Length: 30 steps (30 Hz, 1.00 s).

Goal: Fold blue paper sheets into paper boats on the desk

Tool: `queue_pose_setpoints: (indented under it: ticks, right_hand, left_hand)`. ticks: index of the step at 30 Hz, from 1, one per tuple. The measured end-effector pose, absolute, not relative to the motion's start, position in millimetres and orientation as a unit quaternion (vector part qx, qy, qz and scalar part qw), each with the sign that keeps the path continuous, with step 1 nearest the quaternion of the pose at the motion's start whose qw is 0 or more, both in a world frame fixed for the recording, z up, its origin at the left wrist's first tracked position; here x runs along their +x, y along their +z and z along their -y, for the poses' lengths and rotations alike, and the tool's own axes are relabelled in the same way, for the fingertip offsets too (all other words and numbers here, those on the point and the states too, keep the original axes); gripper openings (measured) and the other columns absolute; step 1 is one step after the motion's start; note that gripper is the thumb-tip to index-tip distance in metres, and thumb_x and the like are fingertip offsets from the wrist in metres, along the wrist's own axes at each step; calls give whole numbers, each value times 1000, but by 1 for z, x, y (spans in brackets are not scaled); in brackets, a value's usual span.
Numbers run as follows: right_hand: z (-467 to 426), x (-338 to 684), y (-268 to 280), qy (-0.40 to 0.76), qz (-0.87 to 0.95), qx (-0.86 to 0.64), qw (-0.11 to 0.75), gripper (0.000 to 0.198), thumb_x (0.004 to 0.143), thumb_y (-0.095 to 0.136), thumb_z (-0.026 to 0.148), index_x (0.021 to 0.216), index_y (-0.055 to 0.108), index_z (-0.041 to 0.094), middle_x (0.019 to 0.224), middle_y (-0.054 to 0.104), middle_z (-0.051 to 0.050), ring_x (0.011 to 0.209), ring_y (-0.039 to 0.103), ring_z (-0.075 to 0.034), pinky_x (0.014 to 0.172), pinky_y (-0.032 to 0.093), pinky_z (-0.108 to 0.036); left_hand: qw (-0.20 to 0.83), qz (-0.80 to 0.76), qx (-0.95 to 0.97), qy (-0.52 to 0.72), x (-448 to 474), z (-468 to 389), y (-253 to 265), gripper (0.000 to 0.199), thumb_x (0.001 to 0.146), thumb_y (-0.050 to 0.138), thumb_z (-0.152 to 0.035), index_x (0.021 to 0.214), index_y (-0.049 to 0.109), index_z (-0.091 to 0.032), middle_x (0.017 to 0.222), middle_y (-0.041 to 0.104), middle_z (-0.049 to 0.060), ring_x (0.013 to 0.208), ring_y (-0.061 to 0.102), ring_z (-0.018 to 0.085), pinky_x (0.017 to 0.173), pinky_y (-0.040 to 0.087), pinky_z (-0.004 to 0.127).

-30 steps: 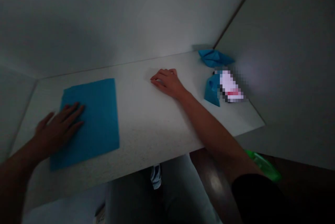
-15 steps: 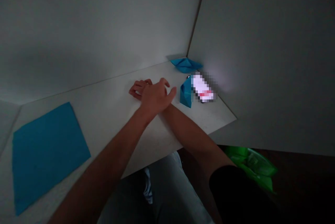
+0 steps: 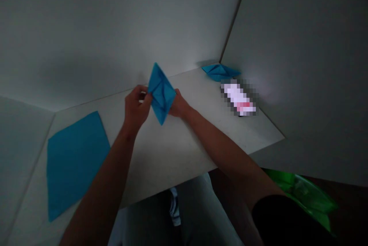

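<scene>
A folded blue paper boat [image 3: 161, 94] is held up above the white table, its pointed ends aimed up and down. My left hand [image 3: 137, 105] pinches its left edge between thumb and fingers. On the other side, my right hand [image 3: 179, 104] grips the right corner, with most of its fingers hidden behind the paper. A second blue paper boat [image 3: 220, 72] lies in the far right corner against the wall. To the left, a sheet of blue paper [image 3: 76, 163] rests flat, partly covered by my left forearm.
A phone [image 3: 238, 98] with a lit, blurred screen lies on the table [image 3: 161, 165] by the right panel [image 3: 310, 66]. White walls [image 3: 115, 27] close off the back and left. Below the table's right end is a green plastic bag [image 3: 304, 192].
The paper boat that lay beside the phone is now lifted between both hands. My hands, crossed before, have come apart to either side of it. The view has shifted a little left.
</scene>
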State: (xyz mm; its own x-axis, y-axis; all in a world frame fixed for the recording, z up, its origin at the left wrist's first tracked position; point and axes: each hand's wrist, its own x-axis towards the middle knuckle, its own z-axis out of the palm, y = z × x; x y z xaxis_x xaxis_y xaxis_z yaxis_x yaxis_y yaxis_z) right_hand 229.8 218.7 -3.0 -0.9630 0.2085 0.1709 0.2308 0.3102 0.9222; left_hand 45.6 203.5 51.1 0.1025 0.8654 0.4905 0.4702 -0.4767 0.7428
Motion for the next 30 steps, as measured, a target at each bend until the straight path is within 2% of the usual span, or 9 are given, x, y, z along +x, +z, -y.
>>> queue_pose_setpoints:
  ticks: [2,5,8,15,19,20,23,26,30]
  right_hand:
    - [-219,233,-10,-321,882,-297,174,26,115,59,27,118,81,14,98,78,-5,95,68,-19,82,51,-31]
    - [-221,239,-18,32,856,-398,328,25,115,60,37,118,80,22,110,78,-8,94,71,-19,88,49,-36]
    - [-223,240,-22,207,799,-411,388,32,112,62,51,114,78,23,108,75,-8,83,66,-19,82,51,-35]
    - [-217,214,-24,251,752,-457,403,37,97,74,60,107,69,25,93,73,-4,72,61,-19,71,48,-35]
    - [-215,211,-19,287,759,-444,380,37,104,62,60,93,62,25,77,65,-1,72,58,-20,70,44,-35]
    - [-214,212,-17,302,759,-434,381,39,106,58,59,89,60,25,76,63,0,72,57,-19,69,43,-34]
    - [-213,215,-12,323,769,-402,379,38,107,55,55,84,55,25,74,57,2,69,51,-17,68,41,-33]
    - [-214,216,-10,295,787,-371,394,30,101,60,43,79,53,25,76,55,1,71,50,-17,69,41,-33]
    - [-218,216,-12,281,790,-342,425,21,89,65,30,76,49,25,92,64,-4,80,58,-19,71,45,-34]
  left_hand:
    - [188,-493,664,530,-3,-209,34,10,84,67,-25,80,59,-23,71,63,-3,65,58,13,64,49,23]
    - [196,-541,599,556,-39,-212,4,13,85,67,-28,77,57,-23,71,62,-3,64,57,13,60,46,22]
    - [233,-545,603,533,-39,-213,-12,14,88,67,-32,81,60,-23,91,77,3,69,63,13,61,49,23]
    - [310,-471,661,496,-25,-207,-14,18,95,67,-36,85,60,-23,106,83,6,67,66,12,56,49,22]
    - [323,-443,651,525,-22,-200,-21,10,96,68,-27,101,59,-24,113,79,6,77,72,13,63,57,23]
    - [315,-429,659,531,-21,-199,-23,19,95,69,-22,110,58,-25,119,78,6,81,73,13,67,60,24]
    - [239,-398,707,534,-17,-196,-25,37,92,72,-11,123,57,-27,136,66,8,97,74,16,83,65,32]
    - [133,-399,746,517,-16,-194,-22,23,95,71,-9,109,63,-25,135,60,7,108,70,19,95,64,38]
    - [55,-396,748,530,-18,-193,-17,14,100,69,-11,101,67,-25,127,60,6,104,67,20,92,62,36]
